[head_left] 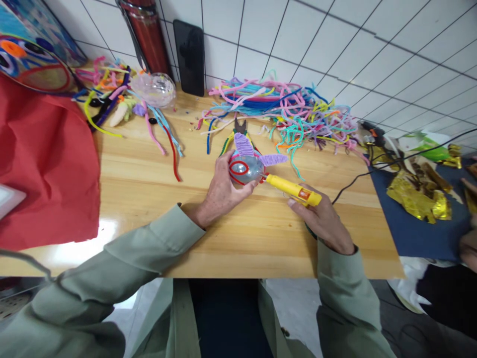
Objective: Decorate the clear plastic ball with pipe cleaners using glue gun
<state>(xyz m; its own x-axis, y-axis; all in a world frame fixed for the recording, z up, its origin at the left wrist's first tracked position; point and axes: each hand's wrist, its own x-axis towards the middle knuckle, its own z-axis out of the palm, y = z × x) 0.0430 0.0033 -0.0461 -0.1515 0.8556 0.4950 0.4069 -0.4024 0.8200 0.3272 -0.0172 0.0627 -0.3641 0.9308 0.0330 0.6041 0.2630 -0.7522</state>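
My left hand (225, 191) is closed around a clear, rounded plastic ball (253, 168) trimmed with red pipe cleaner, including a red oval ring on its face. Two purple pipe-cleaner ears (244, 144) stick out from its top and right side. In my right hand (324, 219) is a yellow hot glue gun (292, 189), its nozzle at the lower right edge of the ball, touching or very close. Just behind the ball lie pliers (240, 127) with green and yellow handles, partly hidden by it.
A heap of coloured pipe cleaners (276, 102) lies along the tiled wall. Further left are a dark phone (189, 57), a red flask (147, 37), a clear plastic piece (154, 89) and red cloth-like sheet (48, 169). Gold foil (417, 196) and a black cord (352, 181) are at right.
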